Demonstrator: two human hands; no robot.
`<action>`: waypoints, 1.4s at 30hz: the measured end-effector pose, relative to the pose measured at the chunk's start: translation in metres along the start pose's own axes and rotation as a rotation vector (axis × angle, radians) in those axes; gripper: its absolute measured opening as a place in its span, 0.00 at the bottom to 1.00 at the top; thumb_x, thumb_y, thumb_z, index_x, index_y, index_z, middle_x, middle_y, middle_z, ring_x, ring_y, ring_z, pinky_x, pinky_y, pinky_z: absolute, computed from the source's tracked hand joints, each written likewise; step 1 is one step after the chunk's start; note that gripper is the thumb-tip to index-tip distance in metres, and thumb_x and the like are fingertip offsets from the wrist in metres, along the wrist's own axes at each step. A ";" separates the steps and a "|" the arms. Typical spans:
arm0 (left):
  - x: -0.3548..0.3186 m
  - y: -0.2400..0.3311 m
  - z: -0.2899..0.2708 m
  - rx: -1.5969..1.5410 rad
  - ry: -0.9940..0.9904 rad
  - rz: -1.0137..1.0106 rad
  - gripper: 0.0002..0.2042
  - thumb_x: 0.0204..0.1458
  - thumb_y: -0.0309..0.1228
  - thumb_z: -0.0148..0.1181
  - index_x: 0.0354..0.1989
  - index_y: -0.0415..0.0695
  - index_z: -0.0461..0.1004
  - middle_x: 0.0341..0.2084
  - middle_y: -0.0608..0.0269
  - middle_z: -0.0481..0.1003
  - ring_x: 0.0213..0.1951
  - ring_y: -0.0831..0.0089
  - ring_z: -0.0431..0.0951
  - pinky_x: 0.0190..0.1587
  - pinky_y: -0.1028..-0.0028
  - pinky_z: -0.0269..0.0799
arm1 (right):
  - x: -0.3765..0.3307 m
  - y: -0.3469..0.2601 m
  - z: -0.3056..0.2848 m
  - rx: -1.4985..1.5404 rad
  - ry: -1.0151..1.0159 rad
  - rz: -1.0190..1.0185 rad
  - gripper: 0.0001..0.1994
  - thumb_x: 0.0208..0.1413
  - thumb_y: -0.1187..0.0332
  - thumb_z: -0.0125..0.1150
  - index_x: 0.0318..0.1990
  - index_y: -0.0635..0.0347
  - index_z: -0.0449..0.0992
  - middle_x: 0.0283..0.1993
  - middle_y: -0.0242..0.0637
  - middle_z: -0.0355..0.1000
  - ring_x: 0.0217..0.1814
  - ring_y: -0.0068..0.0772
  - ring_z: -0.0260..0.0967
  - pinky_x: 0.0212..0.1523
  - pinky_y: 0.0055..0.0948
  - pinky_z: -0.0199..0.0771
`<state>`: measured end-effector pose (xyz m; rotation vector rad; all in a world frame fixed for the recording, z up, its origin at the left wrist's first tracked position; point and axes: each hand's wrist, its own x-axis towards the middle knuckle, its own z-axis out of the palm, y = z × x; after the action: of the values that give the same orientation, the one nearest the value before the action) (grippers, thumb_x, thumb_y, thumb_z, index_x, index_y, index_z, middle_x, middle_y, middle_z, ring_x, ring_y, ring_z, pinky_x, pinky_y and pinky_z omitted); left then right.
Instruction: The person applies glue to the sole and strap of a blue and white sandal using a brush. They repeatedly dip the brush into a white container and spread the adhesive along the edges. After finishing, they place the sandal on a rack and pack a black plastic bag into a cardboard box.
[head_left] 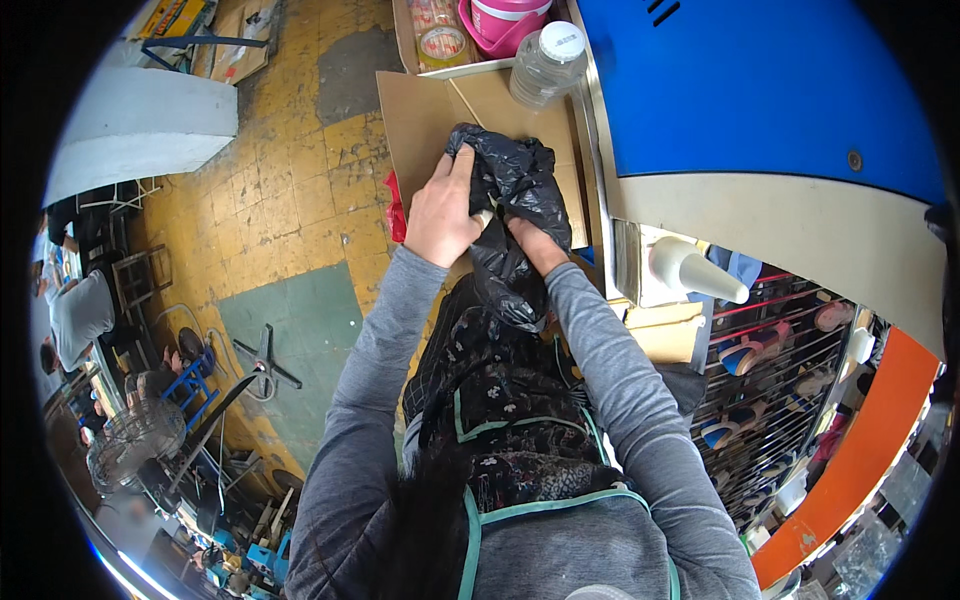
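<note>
A crumpled black plastic bag (pixel 515 195) is held up over a flat brown cardboard sheet (pixel 425 120). My left hand (pixel 442 212) grips the bag's left side, fingers closed on the plastic. My right hand (pixel 530 242) is pushed into the bag's folds and mostly hidden by it; only the wrist and back of the hand show. A small pale object peeks out between the two hands. Both forearms wear grey sleeves.
A clear plastic bottle with a white cap (pixel 545 62) stands behind the cardboard, next to a pink container (pixel 500 22). A blue and cream machine (pixel 770 130) fills the right. A white cone (pixel 695 270) lies beside it. Seated people (pixel 80 315) are at far left on the yellow floor.
</note>
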<state>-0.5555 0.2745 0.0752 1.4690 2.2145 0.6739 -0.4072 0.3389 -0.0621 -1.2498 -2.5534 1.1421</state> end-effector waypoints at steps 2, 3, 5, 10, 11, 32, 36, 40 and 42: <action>0.001 0.001 -0.004 0.004 -0.028 0.050 0.39 0.34 0.20 0.63 0.61 0.34 0.57 0.47 0.40 0.69 0.44 0.44 0.73 0.44 0.57 0.72 | 0.005 0.005 -0.006 0.089 -0.019 -0.012 0.25 0.51 0.60 0.61 0.59 0.48 0.69 0.57 0.43 0.68 0.62 0.43 0.62 0.62 0.36 0.61; 0.000 0.002 -0.006 0.010 -0.071 0.058 0.39 0.33 0.19 0.63 0.61 0.35 0.56 0.48 0.40 0.69 0.45 0.44 0.73 0.45 0.58 0.72 | 0.007 0.007 -0.009 0.127 -0.032 -0.013 0.25 0.51 0.60 0.61 0.59 0.48 0.68 0.58 0.42 0.68 0.62 0.43 0.62 0.63 0.36 0.61; -0.001 0.000 -0.012 -0.030 -0.082 0.131 0.40 0.33 0.18 0.60 0.62 0.34 0.55 0.53 0.40 0.67 0.48 0.46 0.73 0.46 0.59 0.72 | 0.010 0.010 -0.009 0.161 -0.048 -0.012 0.26 0.51 0.59 0.62 0.59 0.49 0.68 0.58 0.42 0.67 0.63 0.42 0.61 0.63 0.36 0.60; -0.004 -0.004 -0.023 -0.091 -0.076 0.225 0.41 0.32 0.17 0.59 0.63 0.35 0.54 0.57 0.40 0.63 0.51 0.46 0.71 0.49 0.60 0.71 | 0.014 0.013 -0.004 0.239 -0.077 0.010 0.27 0.50 0.58 0.62 0.60 0.49 0.67 0.60 0.41 0.66 0.64 0.42 0.60 0.65 0.37 0.58; -0.004 -0.004 -0.024 -0.090 -0.094 0.187 0.41 0.32 0.17 0.58 0.63 0.36 0.54 0.57 0.39 0.63 0.52 0.45 0.70 0.49 0.60 0.70 | 0.014 0.014 -0.006 0.276 -0.089 0.019 0.27 0.50 0.58 0.62 0.60 0.49 0.67 0.60 0.41 0.66 0.64 0.42 0.60 0.65 0.37 0.57; -0.020 -0.004 -0.024 -0.127 -0.161 0.056 0.43 0.32 0.17 0.54 0.66 0.39 0.50 0.54 0.32 0.64 0.49 0.40 0.69 0.49 0.56 0.68 | 0.021 -0.013 -0.036 0.891 -0.211 0.052 0.27 0.42 0.62 0.70 0.53 0.58 0.74 0.51 0.40 0.73 0.56 0.40 0.67 0.63 0.34 0.59; -0.018 -0.002 -0.020 -0.149 -0.135 0.089 0.44 0.32 0.17 0.54 0.66 0.41 0.50 0.52 0.35 0.66 0.48 0.40 0.71 0.47 0.56 0.69 | 0.029 -0.033 -0.015 0.371 -0.488 0.334 0.30 0.33 0.59 0.74 0.49 0.56 0.76 0.45 0.41 0.76 0.51 0.41 0.70 0.55 0.34 0.67; -0.020 -0.001 -0.018 -0.179 -0.125 0.095 0.44 0.32 0.16 0.55 0.66 0.41 0.51 0.51 0.39 0.67 0.47 0.41 0.71 0.47 0.56 0.69 | 0.022 -0.045 0.002 0.064 -0.298 0.321 0.33 0.33 0.59 0.74 0.52 0.54 0.73 0.46 0.47 0.75 0.54 0.49 0.69 0.55 0.39 0.67; -0.022 0.000 -0.016 -0.206 -0.134 0.070 0.43 0.32 0.16 0.55 0.66 0.41 0.51 0.50 0.39 0.68 0.47 0.42 0.71 0.46 0.56 0.69 | 0.019 -0.055 0.010 -0.022 -0.277 0.264 0.32 0.34 0.61 0.73 0.53 0.54 0.72 0.46 0.48 0.74 0.54 0.50 0.69 0.55 0.40 0.67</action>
<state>-0.5566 0.2517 0.0900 1.4470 1.9389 0.7771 -0.4591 0.3254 -0.0378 -1.5728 -2.6537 1.4337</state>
